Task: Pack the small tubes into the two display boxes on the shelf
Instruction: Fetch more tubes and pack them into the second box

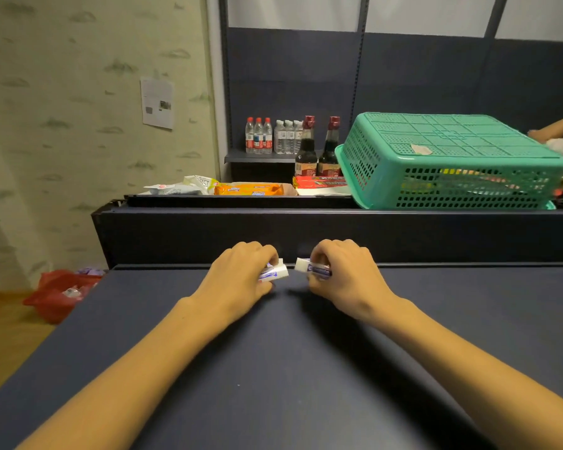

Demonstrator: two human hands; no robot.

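Both my hands lie on the dark blue shelf surface [290, 352] near its back edge. My left hand [241, 277] grips small white-and-blue tubes [275, 272], whose white caps stick out to the right. My right hand [342, 274] grips another small tube [312, 267], its white cap pointing left. The two bundles almost meet in the middle, with a narrow gap between the caps. How many tubes each hand holds is hidden by the fingers. No display box shows in view.
A dark raised ledge [306, 235] runs behind my hands. Above it lie snack packs [247, 189], a red box [322, 182], two sauce bottles [306, 151], water bottles [273, 136] and an overturned green basket [452, 160]. Another person's arm [556, 128] reaches in far right. A red bag [59, 293] lies on the floor.
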